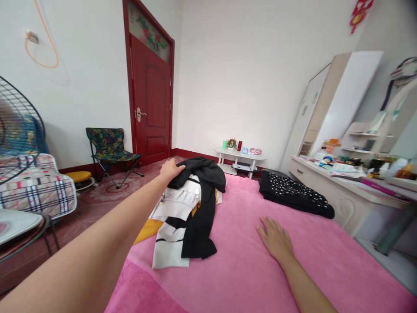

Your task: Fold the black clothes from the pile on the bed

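My left hand (pixel 170 169) reaches far out over the pink bed (pixel 247 269) and closes on the near edge of a black garment (pixel 203 171) at the top of a clothes pile. Under it lie a white garment with black stripes (pixel 174 226) and a yellow piece (pixel 148 229). My right hand (pixel 275 239) rests flat on the pink cover, fingers stretched out, holding nothing. A folded black garment with white dots (pixel 295 193) lies further back on the right side of the bed.
A cluttered white dresser (pixel 355 182) with a mirror stands along the bed's right side. Beyond the bed are a small white table (pixel 239 154), a red door (pixel 151 100) and a folding chair (pixel 110 150). A fan (pixel 18 126) and checked bedding (pixel 35 187) are at left.
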`<state>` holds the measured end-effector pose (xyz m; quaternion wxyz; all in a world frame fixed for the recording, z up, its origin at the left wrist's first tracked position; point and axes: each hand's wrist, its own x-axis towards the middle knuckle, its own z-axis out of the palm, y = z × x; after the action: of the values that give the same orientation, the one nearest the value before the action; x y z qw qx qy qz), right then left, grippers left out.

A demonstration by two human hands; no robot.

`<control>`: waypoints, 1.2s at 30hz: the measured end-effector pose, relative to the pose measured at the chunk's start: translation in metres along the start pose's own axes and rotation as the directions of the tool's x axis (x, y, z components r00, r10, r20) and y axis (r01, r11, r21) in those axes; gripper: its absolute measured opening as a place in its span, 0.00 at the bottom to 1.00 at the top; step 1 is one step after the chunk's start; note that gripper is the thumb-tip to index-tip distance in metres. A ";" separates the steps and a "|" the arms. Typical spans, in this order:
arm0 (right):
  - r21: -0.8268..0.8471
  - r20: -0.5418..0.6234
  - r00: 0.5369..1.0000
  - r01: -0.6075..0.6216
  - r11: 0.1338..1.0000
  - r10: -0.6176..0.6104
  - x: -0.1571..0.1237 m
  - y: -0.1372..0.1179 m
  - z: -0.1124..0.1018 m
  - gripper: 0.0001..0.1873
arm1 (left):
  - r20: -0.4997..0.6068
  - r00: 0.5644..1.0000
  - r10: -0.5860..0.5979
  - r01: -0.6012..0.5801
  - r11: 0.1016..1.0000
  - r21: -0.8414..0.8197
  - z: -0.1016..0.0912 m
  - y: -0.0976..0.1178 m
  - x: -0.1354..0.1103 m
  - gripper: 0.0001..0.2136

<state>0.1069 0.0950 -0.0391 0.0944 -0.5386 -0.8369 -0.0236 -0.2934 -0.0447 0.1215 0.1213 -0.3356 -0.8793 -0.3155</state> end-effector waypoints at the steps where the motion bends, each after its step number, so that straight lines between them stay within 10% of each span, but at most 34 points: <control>1: -0.001 -0.005 1.000 -0.001 1.000 0.001 0.000 -0.001 0.000 0.29 | 0.034 0.999 -0.040 0.040 0.999 -0.010 0.004 -0.012 0.002 0.24; 5: -0.004 -0.040 0.999 0.010 1.000 -0.010 -0.001 -0.003 -0.001 0.28 | 0.036 0.996 -0.081 0.082 0.997 -0.016 0.016 -0.033 -0.001 0.19; 11: 0.028 -0.098 0.995 0.025 0.999 -0.022 -0.003 -0.004 -0.002 0.27 | -0.063 0.998 -0.020 0.026 0.994 0.102 0.003 -0.008 -0.003 0.12; 16: 0.087 -0.135 0.991 0.036 0.996 -0.024 -0.004 -0.004 -0.001 0.26 | -0.169 0.966 0.194 -0.162 0.969 0.188 -0.028 0.069 0.001 0.10; 20: 0.302 -0.182 0.983 0.065 0.951 -0.009 0.002 0.003 0.003 0.25 | -0.215 0.838 0.502 -0.490 0.865 0.110 -0.039 0.168 -0.034 0.08; 23: 0.706 -0.245 0.954 0.055 0.706 0.171 0.009 0.017 0.003 0.27 | -0.157 0.624 0.765 -0.779 0.625 -0.051 -0.022 0.223 -0.100 0.08; 26: 0.981 -0.144 0.859 0.061 0.183 0.490 0.012 0.042 -0.002 0.26 | 0.006 0.367 0.930 -0.915 0.362 -0.177 0.020 0.234 -0.178 0.10; 28: 0.984 0.071 0.781 0.047 -0.173 0.620 0.012 0.061 -0.006 0.20 | 0.101 0.291 0.952 -0.917 0.307 -0.254 0.056 0.221 -0.221 0.17; 32: 0.824 0.385 0.704 0.028 -0.565 0.596 0.011 0.085 -0.020 0.12 | 0.196 0.419 0.887 -0.791 0.462 -0.401 0.114 0.184 -0.261 0.35; 36: 0.817 0.359 0.681 0.102 -0.568 0.638 0.012 0.088 -0.056 0.12 | 0.201 0.495 0.845 -0.715 0.528 -0.458 0.131 0.171 -0.265 0.35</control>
<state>0.1890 0.1343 0.0129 0.6771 -0.4120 -0.1609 0.5882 0.0180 0.0008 -0.0114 0.0147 -0.7727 -0.5676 -0.2838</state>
